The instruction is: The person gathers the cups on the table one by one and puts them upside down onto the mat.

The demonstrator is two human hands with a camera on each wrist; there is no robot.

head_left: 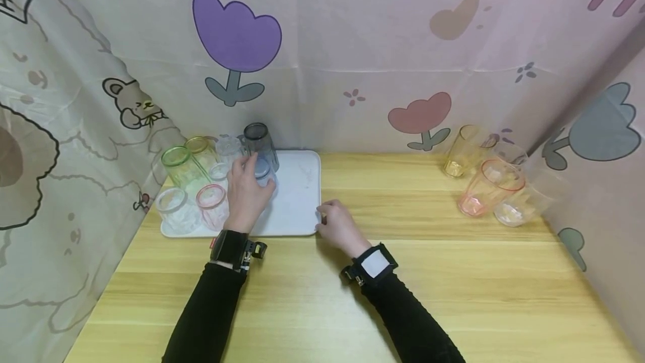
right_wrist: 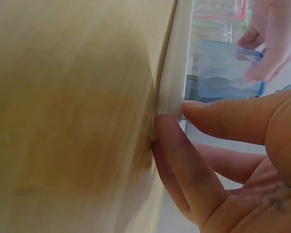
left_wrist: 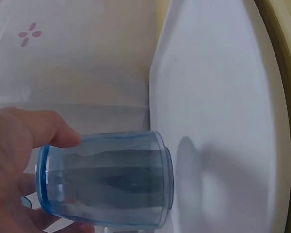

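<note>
At centre-left our left hand (head_left: 249, 192) grips a blue cup (left_wrist: 106, 182), and mid-frame our right hand (head_left: 344, 228) pinches a white tray (head_left: 298, 195)

My left hand (head_left: 249, 194) is over the white tray (head_left: 297, 212), thumb and fingers curled in a grip. My right hand (head_left: 344, 228) pinches the tray's right rim. My black-sleeved forearms (head_left: 204, 312) slant in from its near side.
</note>
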